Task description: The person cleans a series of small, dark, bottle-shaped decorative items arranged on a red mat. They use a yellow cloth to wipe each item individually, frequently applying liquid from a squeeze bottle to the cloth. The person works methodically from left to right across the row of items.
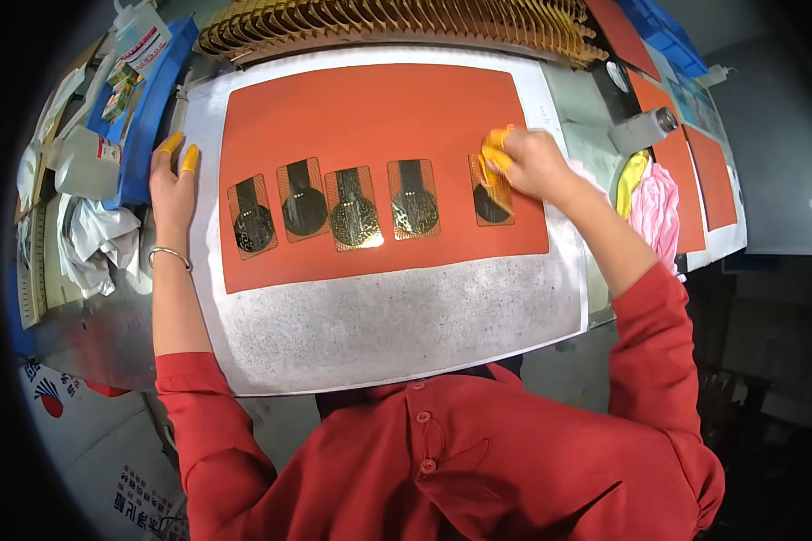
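Observation:
On an orange mat (370,108), several small rectangular plates lie in a row, each dark with a gold patterned border and a round shape. My right hand (537,167), yellow covers on its fingertips, is closed over the rightmost plate (493,209). A thin yellowish-gold piece shows under its fingers, blurred; I cannot tell if it is a cloth or a plate. My left hand (171,185) lies at the white sheet's left edge, its yellow-tipped fingers apart and nothing in them. Nearest to it is the leftmost plate (253,216).
A rack of upright gold plates (397,27) stands behind the mat. At left are a blue tray (149,117), plastic bottles (88,162) and a white cloth (97,243). At right lie a clear bottle (639,132), a pink cloth (656,209) and a yellow cloth (631,185).

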A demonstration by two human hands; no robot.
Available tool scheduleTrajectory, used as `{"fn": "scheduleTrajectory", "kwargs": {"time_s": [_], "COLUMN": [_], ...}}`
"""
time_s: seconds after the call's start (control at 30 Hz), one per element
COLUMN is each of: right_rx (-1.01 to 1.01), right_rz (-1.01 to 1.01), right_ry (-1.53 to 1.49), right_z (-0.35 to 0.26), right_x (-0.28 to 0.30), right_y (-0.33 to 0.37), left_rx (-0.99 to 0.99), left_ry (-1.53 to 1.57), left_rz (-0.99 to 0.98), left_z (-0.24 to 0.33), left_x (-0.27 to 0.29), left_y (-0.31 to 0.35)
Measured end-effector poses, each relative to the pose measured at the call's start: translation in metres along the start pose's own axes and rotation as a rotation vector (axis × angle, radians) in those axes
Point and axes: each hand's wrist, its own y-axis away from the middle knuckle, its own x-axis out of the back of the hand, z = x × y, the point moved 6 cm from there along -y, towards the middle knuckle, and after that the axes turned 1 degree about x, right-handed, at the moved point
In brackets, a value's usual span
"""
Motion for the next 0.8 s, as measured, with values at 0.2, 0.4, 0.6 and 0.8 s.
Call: {"fn": "scheduleTrajectory", "kwargs": {"time_s": [0.2, 0.4, 0.6, 0.8], "right_rx": [0.006, -0.016, 0.020, 0.216], "right_rz": [-0.023, -0.011, 0.041, -0.082], "right_ry": [-0.034, -0.114, -0.117, -0.118], "right_z": [0.004, 0.008, -0.003, -0.040], "right_x": [0.005, 0.005, 0.009, 0.000], "right_y": [-0.011, 0.003, 0.003, 0.040], "left_rx": [0.010, 0.014, 0.014, 0.003], "left_ry": [-0.011, -0.007, -0.019, 0.046], "left_rz": [0.014, 0.004, -0.006, -0.001], "left_z": [-0.004, -0.011, -0.006, -0.024], "left_x": [0.000, 0.003, -0.005, -0.002], "left_y": [-0.004, -0.003, -0.007, -0.006]}}
